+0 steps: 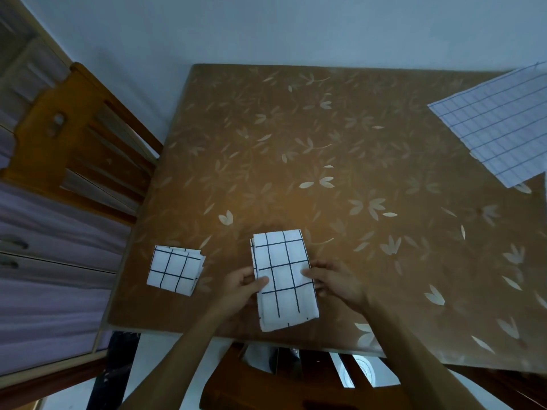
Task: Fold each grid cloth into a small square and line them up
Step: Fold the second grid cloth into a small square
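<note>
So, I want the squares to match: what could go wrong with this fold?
The layers of the long cloth sit offset at its far left corner, so folding it between the left hand and right hand may give a skewed square. Its near end lies close to the table edge and could slide off.

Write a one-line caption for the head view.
The left hand and right hand pinch a half-folded grid cloth; one folded square lies to its left, an unfolded cloth far right.

Folded square (176, 270) left of long strip (282, 276), table (355, 173) beneath.
</note>
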{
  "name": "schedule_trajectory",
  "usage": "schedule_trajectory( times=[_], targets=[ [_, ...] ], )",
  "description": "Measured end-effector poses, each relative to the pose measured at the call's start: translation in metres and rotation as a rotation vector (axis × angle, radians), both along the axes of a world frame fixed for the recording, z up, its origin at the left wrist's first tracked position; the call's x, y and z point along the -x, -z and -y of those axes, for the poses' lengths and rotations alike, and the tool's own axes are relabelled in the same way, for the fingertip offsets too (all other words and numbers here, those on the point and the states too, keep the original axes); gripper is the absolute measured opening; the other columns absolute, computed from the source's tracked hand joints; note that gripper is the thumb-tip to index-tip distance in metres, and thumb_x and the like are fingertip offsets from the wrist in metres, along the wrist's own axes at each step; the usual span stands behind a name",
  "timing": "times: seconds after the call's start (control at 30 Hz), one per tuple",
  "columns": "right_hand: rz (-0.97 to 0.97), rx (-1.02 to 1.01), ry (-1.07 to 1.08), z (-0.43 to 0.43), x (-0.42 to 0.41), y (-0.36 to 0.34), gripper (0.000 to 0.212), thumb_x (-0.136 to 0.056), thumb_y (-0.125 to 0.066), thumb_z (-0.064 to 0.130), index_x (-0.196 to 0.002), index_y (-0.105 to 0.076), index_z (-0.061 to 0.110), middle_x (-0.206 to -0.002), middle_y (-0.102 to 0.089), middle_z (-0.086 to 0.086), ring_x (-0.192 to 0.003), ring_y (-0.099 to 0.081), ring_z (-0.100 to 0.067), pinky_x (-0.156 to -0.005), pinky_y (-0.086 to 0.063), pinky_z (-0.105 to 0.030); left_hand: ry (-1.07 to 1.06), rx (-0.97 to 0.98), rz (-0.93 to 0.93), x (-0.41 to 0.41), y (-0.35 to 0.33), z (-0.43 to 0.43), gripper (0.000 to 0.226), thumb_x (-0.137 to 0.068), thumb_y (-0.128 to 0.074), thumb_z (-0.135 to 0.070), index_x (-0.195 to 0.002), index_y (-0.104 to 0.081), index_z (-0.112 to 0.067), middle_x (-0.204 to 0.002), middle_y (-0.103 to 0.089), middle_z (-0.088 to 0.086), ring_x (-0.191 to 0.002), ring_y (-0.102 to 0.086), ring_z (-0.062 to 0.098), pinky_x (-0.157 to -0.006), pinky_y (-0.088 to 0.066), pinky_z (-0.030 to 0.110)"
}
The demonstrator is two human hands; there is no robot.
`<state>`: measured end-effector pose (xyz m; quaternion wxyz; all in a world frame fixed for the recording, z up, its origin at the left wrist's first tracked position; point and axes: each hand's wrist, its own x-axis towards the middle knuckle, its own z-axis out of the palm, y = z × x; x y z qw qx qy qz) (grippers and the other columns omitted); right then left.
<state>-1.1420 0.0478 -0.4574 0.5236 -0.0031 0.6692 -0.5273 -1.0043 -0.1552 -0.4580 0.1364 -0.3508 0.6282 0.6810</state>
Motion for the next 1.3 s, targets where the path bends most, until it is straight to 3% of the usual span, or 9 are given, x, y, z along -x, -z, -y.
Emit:
schedule_trajectory(
  times=[0.23, 0.37, 0.5, 0.63, 0.73, 0.9, 1.03, 1.13, 1.3],
  targets=[
    [0.091, 0.083, -0.007, -0.007, -0.002, -0.008, 0.025, -0.092, -0.065, 0.013, -0.116, -0.071, 0.015, -0.081, -0.072, 0.002, -0.066, -0.064, -0.009, -0.064, -0.047, -0.024, 0.092, 0.047, -0.043, 0.002, -0.008, 0.012, 0.034, -0.09, -0.07, -0.016, -0.123, -0.066, -0.015, -0.119, -0.073, -0.002, -0.111, -0.069, 0.018, -0.095, -0.056, 0.043],
    [0.2, 0.135, 0.123, -0.009, -0.006, 0.0, 0.022, -0.092, -0.063, 0.005, -0.11, -0.074, 0.007, -0.066, -0.046, -0.002, -0.058, -0.039, -0.014, -0.063, -0.046, -0.027, -0.014, -0.096, -0.012, 0.007, -0.013, 0.013, 0.032, -0.09, -0.067, -0.004, -0.118, -0.067, -0.018, -0.114, -0.075, 0.002, -0.103, -0.072, 0.02, -0.079, -0.061, 0.034],
    [0.162, 0.146, 0.15, -0.009, -0.01, 0.001, 0.031, -0.092, -0.049, -0.003, -0.09, -0.078, 0.01, -0.09, -0.06, -0.021, -0.084, -0.053, -0.032, -0.078, -0.052, -0.038, -0.017, -0.058, 0.025, 0.006, -0.019, 0.013, 0.028, -0.096, -0.05, 0.007, -0.091, -0.073, -0.008, -0.111, -0.071, 0.011, -0.09, -0.072, 0.021, -0.065, -0.058, 0.028],
    [0.128, 0.125, 0.126, -0.006, -0.011, -0.009, 0.031, -0.092, -0.043, -0.001, -0.079, -0.071, 0.005, -0.079, -0.07, -0.008, -0.071, -0.066, -0.019, -0.067, -0.055, -0.032, 0.05, 0.073, 0.012, 0.005, -0.024, 0.012, 0.021, -0.097, -0.05, 0.004, -0.094, -0.071, 0.0, -0.1, -0.072, 0.004, -0.073, -0.07, 0.005, -0.057, -0.052, 0.017],
    [0.061, 0.107, 0.069, -0.008, -0.011, -0.004, 0.016, -0.092, -0.06, 0.011, -0.093, -0.073, 0.003, -0.087, -0.075, -0.007, -0.079, -0.071, -0.02, -0.064, -0.055, -0.028, 0.079, 0.123, -0.009, 0.004, -0.022, 0.015, 0.017, -0.095, -0.054, 0.005, -0.099, -0.071, 0.005, -0.102, -0.072, 0.001, -0.08, -0.07, 0.003, -0.061, -0.055, 0.017],
    [-0.162, -0.003, 0.085, -0.002, -0.016, 0.021, 0.016, -0.085, -0.072, 0.001, -0.095, -0.074, 0.013, -0.104, -0.072, -0.018, -0.095, -0.071, -0.029, -0.08, -0.061, -0.039, 0.091, 0.166, -0.02, 0.004, -0.012, 0.016, 0.025, -0.1, -0.05, -0.003, -0.106, -0.073, -0.01, -0.112, -0.069, 0.002, -0.089, -0.07, 0.009, -0.067, -0.059, 0.022],
    [-0.354, -0.093, 0.085, 0.011, -0.019, 0.038, 0.016, -0.088, -0.071, 0.009, -0.093, -0.072, 0.023, -0.097, -0.072, 0.001, -0.092, -0.07, -0.019, -0.073, -0.056, -0.018, 0.185, 0.709, -0.116, -0.002, 0.016, 0.011, 0.027, -0.103, -0.047, -0.017, -0.127, -0.059, -0.023, -0.131, -0.057, -0.005, -0.118, -0.057, 0.012, -0.098, -0.05, 0.032],
    [-0.44, -0.159, 0.074, 0.02, -0.024, 0.046, 0.014, -0.091, -0.067, 0.015, -0.1, -0.07, 0.025, -0.099, -0.072, 0.005, -0.093, -0.069, -0.013, -0.074, -0.056, -0.02, 0.429, 1.132, -0.248, -0.006, 0.037, 0.001, 0.038, -0.102, -0.046, -0.023, -0.138, -0.051, -0.017, -0.148, -0.045, 0.003, -0.133, -0.044, 0.018, -0.106, -0.043, 0.035],
    [-0.84, -0.3, -0.037, 0.026, -0.041, 0.049, 0.016, -0.095, -0.058, 0.02, -0.109, -0.066, 0.02, -0.113, -0.065, -0.001, -0.102, -0.063, -0.018, -0.085, -0.056, -0.037, 0.847, 1.225, -0.292, -0.003, 0.066, -0.012, 0.066, -0.084, -0.066, -0.022, -0.142, -0.038, -0.01, -0.147, -0.05, 0.018, -0.135, -0.05, 0.031, -0.101, -0.051, 0.047]
  ],
)
